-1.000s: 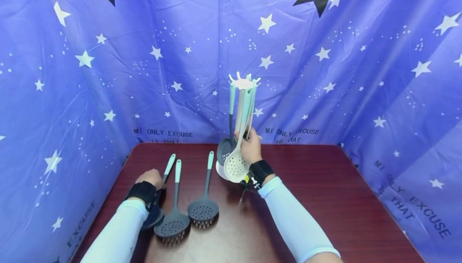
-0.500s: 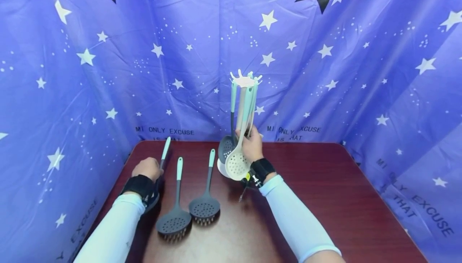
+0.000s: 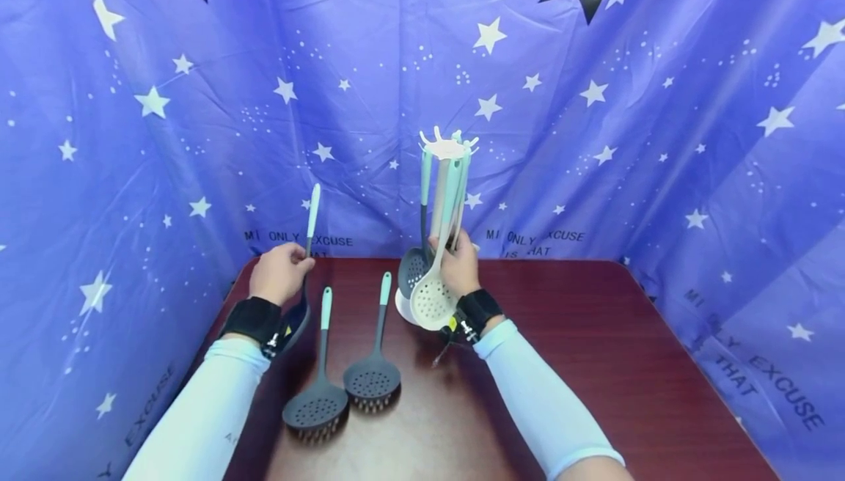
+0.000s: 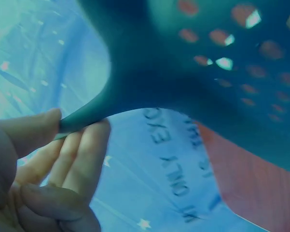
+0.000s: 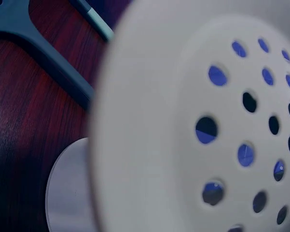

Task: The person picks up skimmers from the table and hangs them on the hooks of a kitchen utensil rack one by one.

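My left hand (image 3: 279,273) pinches the shaft of a dark grey skimmer (image 3: 313,210) with a mint handle, held roughly upright at the table's left. Its perforated head (image 4: 251,72) fills much of the left wrist view. In the middle, my right hand (image 3: 461,268) grips the white utensil stand (image 3: 445,149) around its post, partly hidden by hanging tools. From the stand's hooks hang a cream skimmer (image 3: 433,303), a dark perforated utensil (image 3: 413,270) and something further behind. The cream skimmer's bowl (image 5: 145,116) blocks most of the right wrist view.
Two dark grey skimmers with mint handles lie on the brown table (image 3: 568,364): one at left (image 3: 315,406), another (image 3: 372,380) close to its right. The stand's round white base (image 3: 404,309) rests near the back edge. A blue star-patterned curtain (image 3: 356,63) surrounds the table.
My left hand has lifted the skimmer from the table, moving it up and away, and its handle now stands more upright. The right hand stays on the stand.
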Demonstrator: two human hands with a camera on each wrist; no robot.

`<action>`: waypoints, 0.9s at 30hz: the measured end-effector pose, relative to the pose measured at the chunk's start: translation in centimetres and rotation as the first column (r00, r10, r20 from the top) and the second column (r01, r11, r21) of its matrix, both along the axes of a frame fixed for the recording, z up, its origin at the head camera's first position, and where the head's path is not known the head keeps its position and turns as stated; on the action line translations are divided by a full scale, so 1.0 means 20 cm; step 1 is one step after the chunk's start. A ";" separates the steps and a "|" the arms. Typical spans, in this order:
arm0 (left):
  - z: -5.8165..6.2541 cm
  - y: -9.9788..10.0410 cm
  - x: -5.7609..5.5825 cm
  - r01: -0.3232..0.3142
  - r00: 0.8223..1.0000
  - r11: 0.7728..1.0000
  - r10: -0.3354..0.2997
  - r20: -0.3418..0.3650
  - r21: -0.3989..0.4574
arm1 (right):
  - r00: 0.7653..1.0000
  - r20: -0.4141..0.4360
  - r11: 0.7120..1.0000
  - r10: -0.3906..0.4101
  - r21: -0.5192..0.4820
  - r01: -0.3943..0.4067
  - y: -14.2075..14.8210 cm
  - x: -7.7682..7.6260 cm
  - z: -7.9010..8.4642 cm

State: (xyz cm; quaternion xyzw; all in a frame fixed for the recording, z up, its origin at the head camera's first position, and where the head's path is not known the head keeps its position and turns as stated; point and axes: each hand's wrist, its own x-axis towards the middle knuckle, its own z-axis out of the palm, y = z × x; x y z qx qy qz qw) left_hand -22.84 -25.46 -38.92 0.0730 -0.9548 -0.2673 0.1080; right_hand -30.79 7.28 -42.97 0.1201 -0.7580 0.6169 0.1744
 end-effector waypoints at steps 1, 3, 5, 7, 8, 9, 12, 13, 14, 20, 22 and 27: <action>0.02 0.02 0.00 0.003 1.000 1.000 -0.003 -0.031 0.012 | 1.000 -0.003 1.000 0.003 0.002 -0.003 0.00 0.00 0.00; 0.06 0.06 -0.01 0.008 0.996 0.999 -0.005 -0.089 0.033 | 1.000 -0.014 1.000 0.010 0.009 -0.010 0.00 0.00 0.00; 0.09 0.09 -0.02 0.010 0.990 0.999 -0.003 -0.140 0.053 | 0.999 -0.021 1.000 0.030 0.010 -0.029 0.01 -0.01 0.00; 0.13 0.13 -0.03 0.015 0.982 0.998 -0.001 -0.190 0.068 | 0.999 -0.014 0.999 0.048 0.012 -0.048 0.01 -0.02 0.01; 0.14 0.14 -0.03 0.018 0.976 0.997 -0.001 -0.217 0.077 | 0.998 -0.006 0.998 0.058 0.013 -0.058 0.01 -0.02 0.01; 0.15 0.16 -0.03 0.023 0.970 0.996 -0.002 -0.243 0.082 | 0.998 0.008 0.998 0.067 0.013 -0.067 0.01 -0.02 0.01; 0.17 0.20 -0.03 0.043 0.948 0.995 -0.011 -0.317 0.093 | 0.995 0.061 0.996 0.083 0.019 -0.084 0.02 -0.03 0.01; 0.18 0.22 -0.03 0.049 0.941 0.994 -0.013 -0.338 0.097 | 0.993 0.076 0.996 0.088 0.019 -0.090 0.02 -0.03 0.01; 0.19 0.23 -0.03 0.056 0.934 0.994 -0.017 -0.358 0.098 | 0.991 0.090 0.995 0.095 0.015 -0.097 0.02 -0.03 0.01; 0.25 0.29 -0.02 0.091 0.879 0.990 -0.028 -0.476 0.110 | 0.983 0.120 0.990 0.142 -0.018 -0.141 0.02 -0.05 0.01; 0.26 0.30 -0.02 0.106 0.860 0.987 -0.030 -0.509 0.122 | 0.981 0.118 0.988 0.151 -0.021 -0.150 0.02 -0.06 0.01; 0.27 0.33 -0.04 0.140 0.819 0.984 -0.052 -0.571 0.112 | 0.981 0.117 0.988 0.155 -0.017 -0.154 0.01 -0.06 0.01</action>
